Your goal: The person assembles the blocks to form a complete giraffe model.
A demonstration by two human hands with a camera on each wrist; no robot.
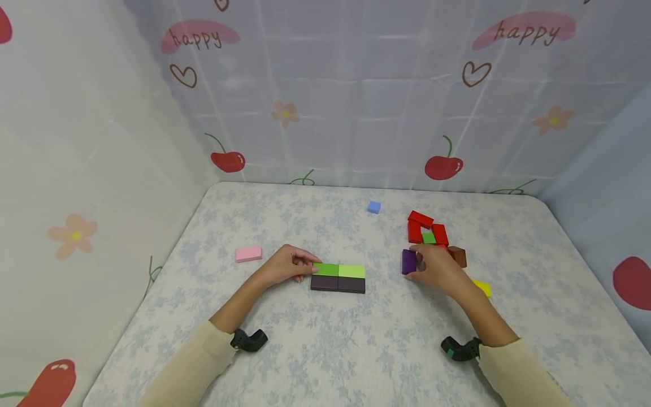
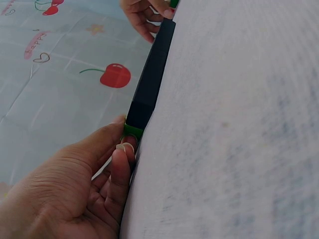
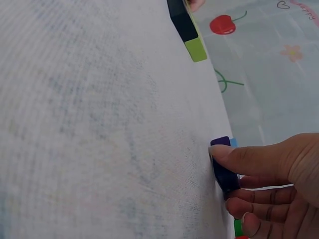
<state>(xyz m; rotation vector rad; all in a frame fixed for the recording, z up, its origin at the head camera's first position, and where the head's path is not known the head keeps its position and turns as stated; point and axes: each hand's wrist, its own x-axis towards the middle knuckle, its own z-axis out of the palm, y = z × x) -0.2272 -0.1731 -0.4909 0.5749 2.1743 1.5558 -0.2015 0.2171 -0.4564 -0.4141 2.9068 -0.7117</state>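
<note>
In the head view my left hand [image 1: 287, 264] holds the left end of a green block [image 1: 325, 269] with its thumb and fingertips. Beside that block lies a lime-green block [image 1: 352, 272], and two black blocks [image 1: 324, 283] line the near side of the pair. My right hand [image 1: 437, 268] pinches a purple block [image 1: 409, 262] lengthwise, right of this group. The right wrist view shows the thumb on one end of the purple block [image 3: 224, 169] and fingers at the other.
Several red blocks [image 1: 414, 232] surround a small green block [image 1: 428, 238] beyond my right hand. A brown block [image 1: 458, 256] and a yellow block [image 1: 482, 288] lie beside that arm. A blue block [image 1: 374, 207] sits toward the back, a pink block [image 1: 248, 254] at left.
</note>
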